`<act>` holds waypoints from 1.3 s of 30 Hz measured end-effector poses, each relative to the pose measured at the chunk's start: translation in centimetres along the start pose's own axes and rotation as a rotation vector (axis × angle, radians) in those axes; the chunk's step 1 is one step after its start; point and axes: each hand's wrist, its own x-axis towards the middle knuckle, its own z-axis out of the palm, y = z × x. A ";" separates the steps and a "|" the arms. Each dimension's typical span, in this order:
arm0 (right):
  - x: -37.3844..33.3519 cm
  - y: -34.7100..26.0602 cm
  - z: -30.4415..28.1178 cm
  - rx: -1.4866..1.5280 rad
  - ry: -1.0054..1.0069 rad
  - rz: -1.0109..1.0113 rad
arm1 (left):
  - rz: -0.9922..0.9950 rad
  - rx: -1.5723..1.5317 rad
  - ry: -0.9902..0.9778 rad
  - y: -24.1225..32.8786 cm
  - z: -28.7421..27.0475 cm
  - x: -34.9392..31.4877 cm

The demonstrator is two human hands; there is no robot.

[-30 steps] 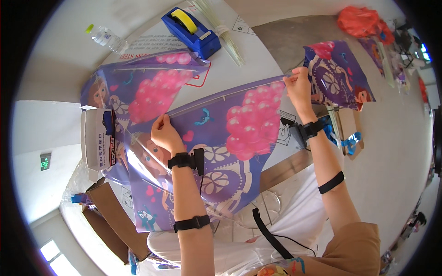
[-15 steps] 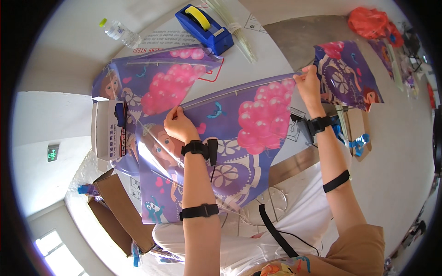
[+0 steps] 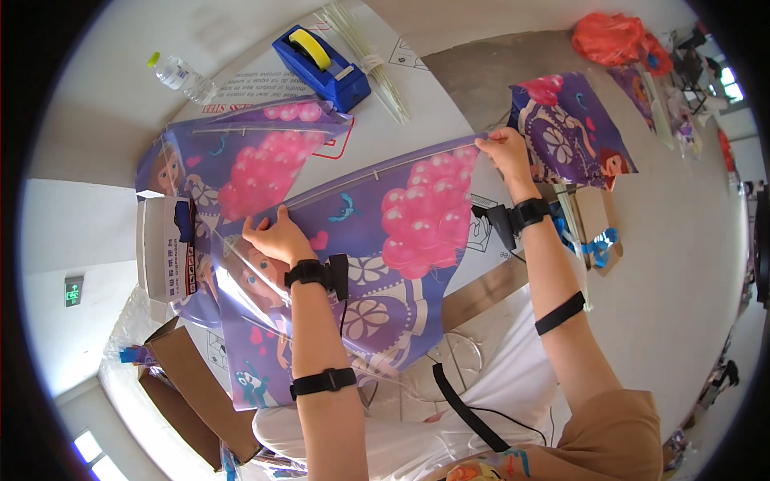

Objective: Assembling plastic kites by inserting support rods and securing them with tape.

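Observation:
A purple printed sheet [image 3: 437, 212] with pink balloons and a cartoon figure lies across the work surface and hangs toward my lap. A thin pale rod [image 3: 345, 185] runs along its far edge, with a small clip-like piece partway. At the right end of that edge, my right hand [image 3: 509, 158] pinches the sheet's corner. My left hand [image 3: 278, 236] rests on the sheet near the edge's left part, thumb and forefinger apart. A second similar sheet [image 3: 269, 164] lies beyond it, partly covered. Black straps and small devices are on both my wrists.
Beyond the sheets are a blue tape dispenser [image 3: 341, 84] with yellow tape, a bundle of thin rods [image 3: 361, 56] and a bottle [image 3: 183, 78]. A white box [image 3: 164, 248] and brown carton [image 3: 188, 385] stand left. Another printed sheet [image 3: 553, 132] and red bag [image 3: 609, 40] are right.
My left hand has loosened from a pinch, its thumb and forefinger now apart. My right hand still pinches the corner. The whole view has shifted slightly.

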 end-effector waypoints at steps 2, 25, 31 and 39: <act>-0.3 -0.4 0.0 0.090 -0.038 0.054 | -0.010 0.037 -0.029 0.3 -0.4 0.2; -11.5 -8.3 14.6 0.665 -0.379 -0.199 | 1.226 0.622 -0.911 2.8 -1.1 -7.1; -11.1 -6.4 14.8 0.790 -0.346 -0.029 | 1.194 0.724 -0.997 1.7 0.2 -7.9; -5.8 -3.0 8.1 0.629 -0.132 -0.148 | 1.256 0.727 -0.893 1.1 -0.5 -7.1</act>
